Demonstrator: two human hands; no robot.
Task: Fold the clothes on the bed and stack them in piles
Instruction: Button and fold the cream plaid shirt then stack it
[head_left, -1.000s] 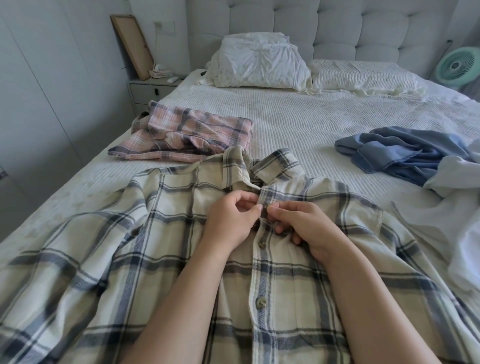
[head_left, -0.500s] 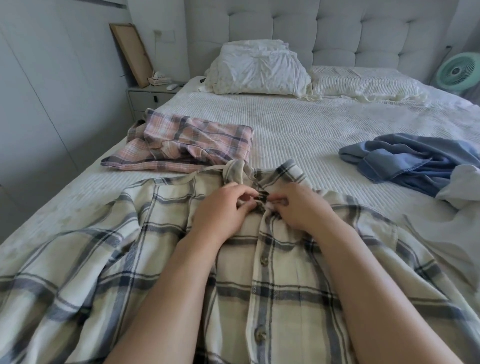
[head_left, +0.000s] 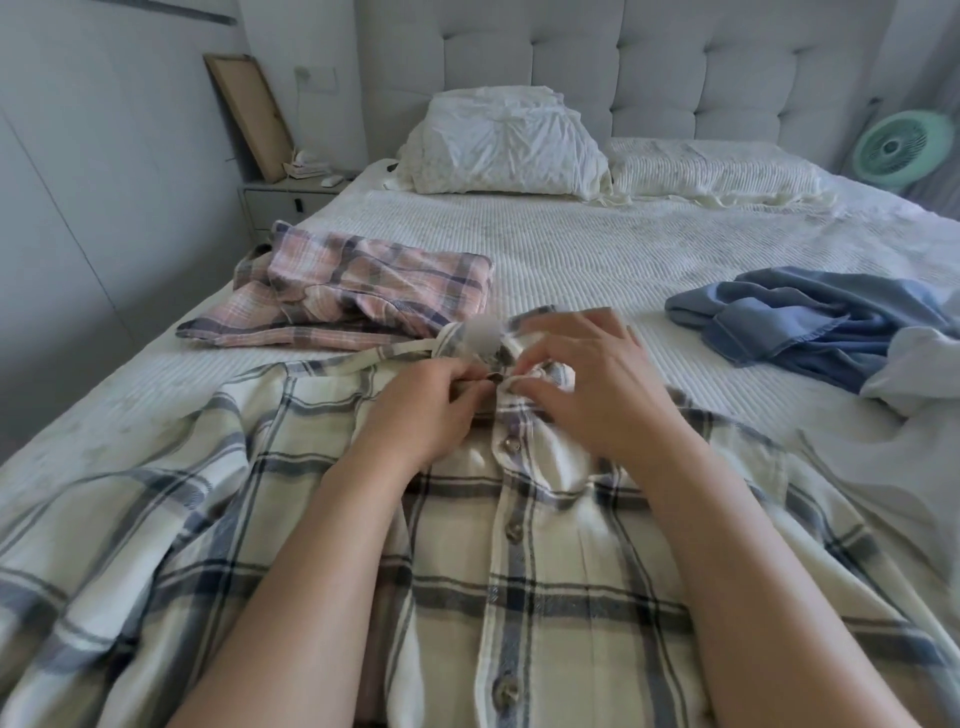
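**foldnoob:** So what's nearest the camera here?

**laundry_dad:** A cream plaid shirt with grey-blue stripes (head_left: 545, 597), spread front-up across the near edge of the bed (head_left: 597, 260). The button placket runs straight up the middle, and three buttons below the hands look fastened (a fourth one at the bottom too).

**foldnoob:** And the hands?

**laundry_dad:** Both are up at the collar end of the shirt. The left hand (head_left: 421, 410) has its fingers curled in, pinching the placket edge right at the neck. The right hand (head_left: 587, 384) pinches the opposite edge with thumb and forefinger, the other fingers fanned out loosely over the collar. The fingertips of both hands nearly meet at the top button spot. Can't tell if that button is through its hole, the fingers cover it.

**foldnoob:** What else is on the bed?

**laundry_dad:** Just past the collar, toward the left edge, a pink plaid garment (head_left: 353, 286) lies roughly folded. Toward the right edge there's a crumpled blue garment (head_left: 810, 322), with some pale cloth (head_left: 914, 374) bunched against its near side at the right edge.

**foldnoob:** Farther back?

**laundry_dad:** Two pillows at the head edge: a plump white pillow (head_left: 504, 145) and a flatter ribbed pillow (head_left: 717, 169) beside it. Tufted headboard (head_left: 675, 67) behind them, a nightstand (head_left: 285, 200) off the far left corner with a wooden frame (head_left: 249, 114) leaning on the wall, and a green fan (head_left: 904, 148) off the far right corner.
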